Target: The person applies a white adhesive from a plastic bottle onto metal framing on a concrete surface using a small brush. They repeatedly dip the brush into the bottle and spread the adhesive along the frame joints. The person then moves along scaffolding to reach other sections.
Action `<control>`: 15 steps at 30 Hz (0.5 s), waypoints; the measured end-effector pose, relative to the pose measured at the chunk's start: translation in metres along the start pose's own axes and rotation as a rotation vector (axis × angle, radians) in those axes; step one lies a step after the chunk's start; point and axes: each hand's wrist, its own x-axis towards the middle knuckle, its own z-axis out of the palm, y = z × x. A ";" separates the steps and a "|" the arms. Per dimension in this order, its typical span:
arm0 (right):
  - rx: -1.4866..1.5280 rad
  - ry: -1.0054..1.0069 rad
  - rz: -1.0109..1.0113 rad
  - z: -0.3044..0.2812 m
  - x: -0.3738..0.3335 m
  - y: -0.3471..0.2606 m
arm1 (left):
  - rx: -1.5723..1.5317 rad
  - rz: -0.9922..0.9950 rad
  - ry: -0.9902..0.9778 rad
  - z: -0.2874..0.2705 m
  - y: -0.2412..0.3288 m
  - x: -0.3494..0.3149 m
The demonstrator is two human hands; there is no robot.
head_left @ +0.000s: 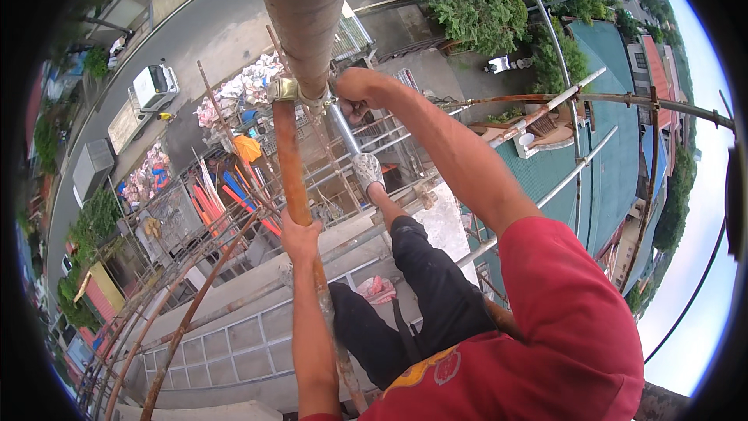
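My left hand (pixel 300 238) is wrapped round a rusty orange scaffold pipe (pixel 288 152), which slants up from beside my leg to a scaffold clamp (pixel 283 89). Above and to the right of it, my right hand (pixel 356 100) is closed, its fingers curled down beside a thick, weathered upright pole (pixel 304 8). A metal coupler (pixel 318 101) sits at that pole's lower end, right next to my right fingers. What those fingers hold, if anything, is hidden. Below them runs a shiny steel tube (pixel 341 126), with my grey patterned shoe (pixel 365 170) at its near end.
I am high up. Rusty scaffold poles (pixel 187 320) crowd the left, and a horizontal pipe (pixel 608 97) crosses on the right. Far below lie a road, a white truck (pixel 153 87), piled sacks (pixel 241 82), an orange umbrella (pixel 248 148) and a green roof (pixel 615 140).
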 end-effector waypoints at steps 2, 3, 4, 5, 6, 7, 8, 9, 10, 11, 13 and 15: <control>-0.063 -0.019 0.021 0.012 -0.001 -0.029 | 0.023 -0.053 0.001 -0.005 -0.002 -0.001; -0.095 -0.019 0.021 0.021 -0.003 -0.039 | -0.016 -0.025 0.021 -0.007 -0.006 -0.001; -0.133 -0.042 0.012 0.017 0.002 -0.034 | -0.054 -0.008 0.041 -0.006 -0.007 -0.003; -0.169 -0.088 0.006 0.008 0.010 -0.023 | 0.013 -0.016 0.047 -0.006 0.002 -0.001; -0.251 -0.084 0.004 -0.009 0.011 -0.013 | 0.086 -0.024 0.044 -0.006 0.011 -0.003; -0.318 -0.051 -0.006 -0.019 0.009 -0.008 | 0.118 -0.020 0.038 -0.005 0.009 -0.005; -0.366 -0.031 -0.030 -0.017 0.004 -0.012 | 0.133 0.019 0.026 -0.002 0.010 0.004; -0.429 -0.028 -0.048 -0.009 -0.001 -0.015 | 0.119 0.000 0.020 -0.001 0.004 0.004; -0.486 -0.023 -0.068 -0.002 -0.001 -0.014 | 0.107 -0.013 0.014 -0.002 -0.001 0.004; -0.415 0.003 -0.075 0.003 0.005 -0.009 | 0.098 -0.023 0.006 -0.004 -0.005 0.003; -0.275 0.061 -0.091 0.009 0.013 0.000 | 0.074 -0.044 0.007 -0.005 -0.003 -0.001; -0.423 0.274 -0.228 0.046 0.004 0.029 | 0.052 -0.068 0.013 -0.005 -0.006 -0.004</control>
